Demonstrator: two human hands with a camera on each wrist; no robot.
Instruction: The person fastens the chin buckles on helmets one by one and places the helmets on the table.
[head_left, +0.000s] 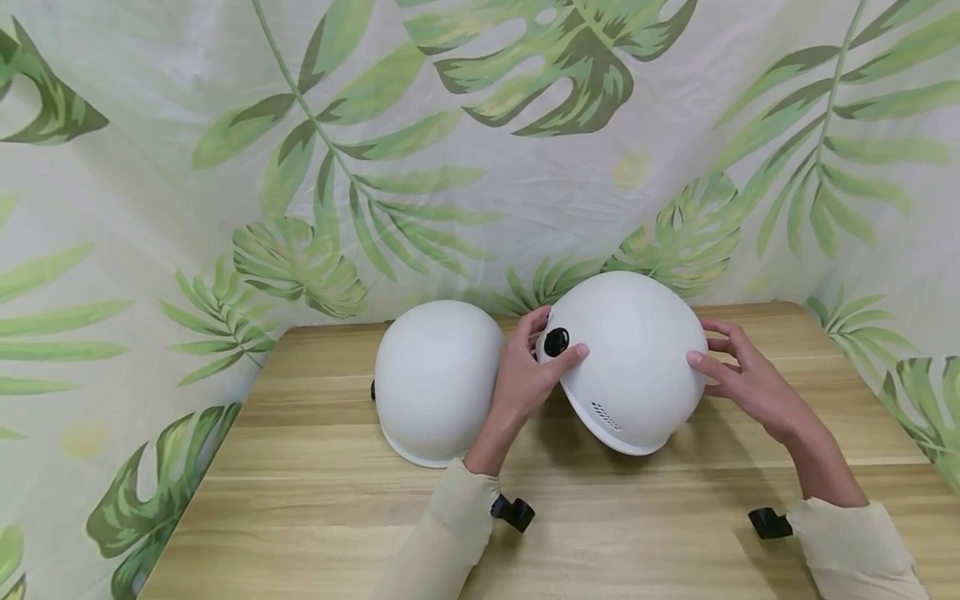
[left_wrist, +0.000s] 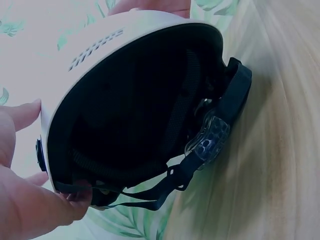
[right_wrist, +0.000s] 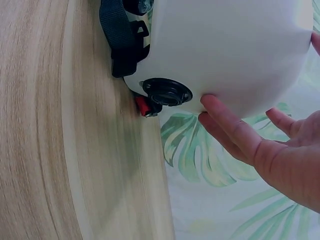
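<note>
The white helmet point(head_left: 630, 358) is held tilted over the far part of the table point(head_left: 337, 517), its dark opening point(left_wrist: 125, 110) turned down and to the left. Its smooth shell point(head_left: 648, 329) carries a round black knob point(head_left: 557, 342) and small vents point(head_left: 606, 417) near the rim point(head_left: 598, 432); black straps point(left_wrist: 236, 100) with a clear plastic piece point(left_wrist: 210, 142) hang slack below it.

Head view bright and even, soft shadow on the counter point(head_left: 300, 517) under the held helmet point(head_left: 637, 358). Wrist views duller, bluish; in the left, helmet near black inside, backdrop point(left_wrist: 25, 55) washed out.
</note>
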